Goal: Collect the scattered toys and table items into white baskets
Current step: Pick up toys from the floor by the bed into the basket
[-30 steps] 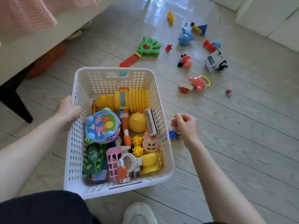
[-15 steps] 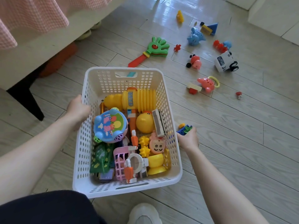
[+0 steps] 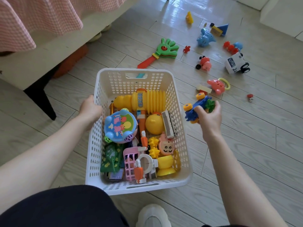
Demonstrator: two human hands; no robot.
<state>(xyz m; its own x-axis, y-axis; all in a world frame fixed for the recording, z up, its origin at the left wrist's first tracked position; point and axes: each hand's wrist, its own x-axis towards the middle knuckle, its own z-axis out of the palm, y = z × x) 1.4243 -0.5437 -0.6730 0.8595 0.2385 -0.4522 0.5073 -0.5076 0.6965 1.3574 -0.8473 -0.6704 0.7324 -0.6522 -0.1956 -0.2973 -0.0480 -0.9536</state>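
The blue toy car (image 3: 196,108) has 2 yellow wheels showing and a green spiky bit (image 3: 210,104), and it is just right of the white basket (image 3: 114,70). Its long side slants away to the right. The right hand (image 3: 209,117) curls its fingers (image 3: 217,108) around it, and the left hand (image 3: 90,108) grips the basket's left rim.

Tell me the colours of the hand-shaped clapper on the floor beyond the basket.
The hand-shaped clapper is green with a red handle, seen in the head view.
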